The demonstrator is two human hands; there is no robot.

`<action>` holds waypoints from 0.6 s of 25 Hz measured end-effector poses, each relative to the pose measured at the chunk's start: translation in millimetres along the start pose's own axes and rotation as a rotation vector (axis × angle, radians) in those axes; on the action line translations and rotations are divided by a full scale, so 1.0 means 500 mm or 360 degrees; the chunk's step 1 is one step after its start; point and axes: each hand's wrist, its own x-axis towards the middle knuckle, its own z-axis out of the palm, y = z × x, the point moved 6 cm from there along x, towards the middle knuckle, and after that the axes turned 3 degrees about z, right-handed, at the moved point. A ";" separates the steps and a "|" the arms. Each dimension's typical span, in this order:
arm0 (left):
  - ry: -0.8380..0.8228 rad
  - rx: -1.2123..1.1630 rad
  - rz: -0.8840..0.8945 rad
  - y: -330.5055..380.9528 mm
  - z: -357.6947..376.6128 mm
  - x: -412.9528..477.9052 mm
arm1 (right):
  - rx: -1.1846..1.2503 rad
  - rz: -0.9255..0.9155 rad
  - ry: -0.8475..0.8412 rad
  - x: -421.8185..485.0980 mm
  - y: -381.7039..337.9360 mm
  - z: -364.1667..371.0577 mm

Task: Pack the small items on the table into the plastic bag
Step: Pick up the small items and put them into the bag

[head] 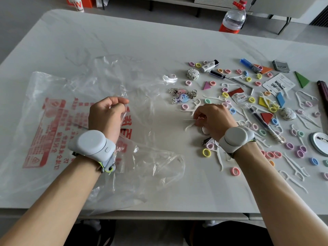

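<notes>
A clear plastic bag [58,125] with red print lies crumpled on the left half of the white table [124,38]. My left hand [106,116] pinches the bag's upper film and lifts it a little. My right hand [213,119] rests at the left edge of the scattered items, fingers closed on white floss picks [190,124]. Small items spread over the right side: pastel hair rings [206,153], more floss picks [294,167], a cartoon keychain [182,97], coloured flat shapes [301,79], a screwdriver [217,74], a pen [262,121].
A drink bottle with a red cap [233,15] stands at the table's far right edge. A round tin [319,142] and a dark stick [324,93] lie at the right border. Both wrists carry grey bands. The table's near edge runs just below my forearms.
</notes>
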 end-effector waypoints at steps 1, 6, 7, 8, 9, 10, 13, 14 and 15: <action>0.0002 0.0003 -0.0002 -0.001 0.000 0.000 | -0.0020 -0.0016 -0.0016 0.002 -0.004 0.003; -0.0001 0.0009 -0.0011 -0.001 -0.001 0.000 | -0.0149 -0.0263 -0.0016 0.010 -0.038 0.027; 0.0001 -0.0001 -0.0021 -0.001 -0.001 0.000 | -0.0116 -0.0308 0.0038 0.008 -0.044 0.026; 0.0024 -0.0013 -0.0026 -0.001 -0.015 0.004 | -0.0051 -0.0341 0.0087 0.011 -0.065 0.025; 0.0027 -0.0018 -0.0022 0.000 -0.020 0.005 | 0.0035 -0.0321 0.0114 0.013 -0.077 0.019; 0.0015 -0.0019 -0.0013 0.001 -0.017 0.004 | 0.0124 -0.0252 0.0105 0.013 -0.084 0.011; -0.0019 -0.0051 -0.0014 0.003 -0.013 0.005 | 0.0576 -0.0060 -0.0097 0.011 -0.125 0.010; -0.0035 -0.0076 -0.0029 0.002 -0.012 0.006 | 0.0732 -0.0019 -0.0166 0.007 -0.145 0.017; -0.0050 -0.0106 -0.0045 0.001 -0.011 0.006 | 0.0820 0.0025 -0.0212 0.004 -0.159 0.026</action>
